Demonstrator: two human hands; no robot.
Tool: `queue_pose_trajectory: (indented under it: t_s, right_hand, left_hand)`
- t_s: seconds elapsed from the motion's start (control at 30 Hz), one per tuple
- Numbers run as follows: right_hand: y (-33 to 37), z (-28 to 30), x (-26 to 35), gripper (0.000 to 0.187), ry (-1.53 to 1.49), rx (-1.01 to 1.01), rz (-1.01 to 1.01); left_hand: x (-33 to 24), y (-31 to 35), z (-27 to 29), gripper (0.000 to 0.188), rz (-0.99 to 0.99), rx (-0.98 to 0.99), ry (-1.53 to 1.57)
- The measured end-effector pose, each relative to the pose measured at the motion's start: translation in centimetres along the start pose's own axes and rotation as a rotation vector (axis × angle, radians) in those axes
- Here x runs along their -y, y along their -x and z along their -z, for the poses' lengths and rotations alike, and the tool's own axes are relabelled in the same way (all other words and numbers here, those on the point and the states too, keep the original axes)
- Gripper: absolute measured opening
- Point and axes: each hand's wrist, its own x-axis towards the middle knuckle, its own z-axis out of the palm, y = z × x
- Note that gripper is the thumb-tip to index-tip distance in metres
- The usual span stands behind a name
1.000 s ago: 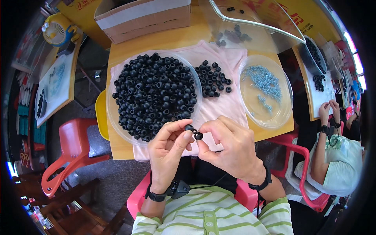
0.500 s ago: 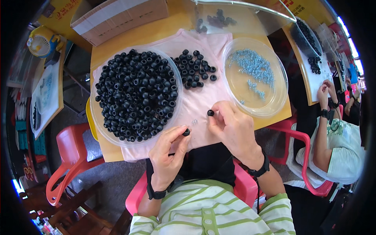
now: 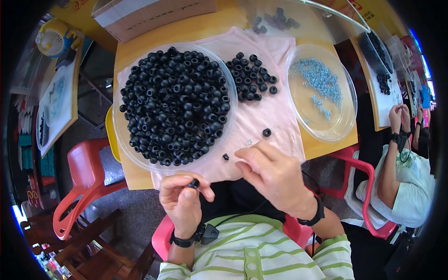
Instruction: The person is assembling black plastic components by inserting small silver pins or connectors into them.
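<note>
In the head view, a black bead [image 3: 193, 183] is pinched between the thumb and fingers of the left hand [image 3: 179, 205], just off the near edge of the surface [image 3: 137, 177]. The thumb and forefinger of the right hand [image 3: 280, 170] are held close together over the pink cloth [image 3: 280, 112]; whether anything is gripped between them cannot be told. Near these fingertips, a small dark piece [image 3: 226, 157], tiny clear pieces [image 3: 248, 142] and a single loose bead [image 3: 266, 132] are seen.

The pinched bead is probably best held lightly by its sides, with its hole left uncovered, and kept above the cloth, where rolling would be checked if it were dropped.

The large round tub [image 3: 122, 133] is heaped with beads, and a loose cluster [image 3: 252, 77] is spread just beside it. In the shallow round tub [image 3: 308, 105], pale blue pieces [image 3: 322, 79] are scattered. The contents of the cardboard box [image 3: 154, 16] are hidden.
</note>
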Motion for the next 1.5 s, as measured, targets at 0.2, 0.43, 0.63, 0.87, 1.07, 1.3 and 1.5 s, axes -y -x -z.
queue_pose_trajectory:
  t_s: [0.2,0.43,0.63,0.87,1.07,1.3,1.5]
  right_hand:
    - [-0.6,-2.0,1.1,0.018,0.078,0.029,0.043]
    - [0.0,0.7,-1.0,0.024,0.147,-0.059,-0.073]
    - [-0.5,0.4,-1.1,0.026,0.173,0.054,0.056]
    - [-0.5,0.1,-1.5,0.015,0.051,0.086,-0.004]
    - [-1.7,1.2,-1.4,0.014,0.01,0.205,-0.036]
    - [-2.3,1.8,-1.7,0.015,0.062,0.299,-0.02]
    - [-3.2,1.9,-1.0,0.015,0.312,0.344,0.176]
  left_hand:
    - [-1.3,-0.1,-1.1,0.035,0.249,-0.007,0.064]
    - [-1.2,0.7,-0.8,0.032,0.43,0.109,0.172]
    - [0.6,1.5,-1.5,0.021,0.481,0.187,0.34]
    - [0.7,1.7,-1.5,0.027,0.495,0.182,0.309]
    - [0.4,1.4,-1.2,0.024,0.566,0.172,0.34]
    - [0.8,2.0,-2.0,0.021,0.526,0.156,0.288]
    - [0.8,2.0,-3.9,0.019,0.571,0.218,0.286]
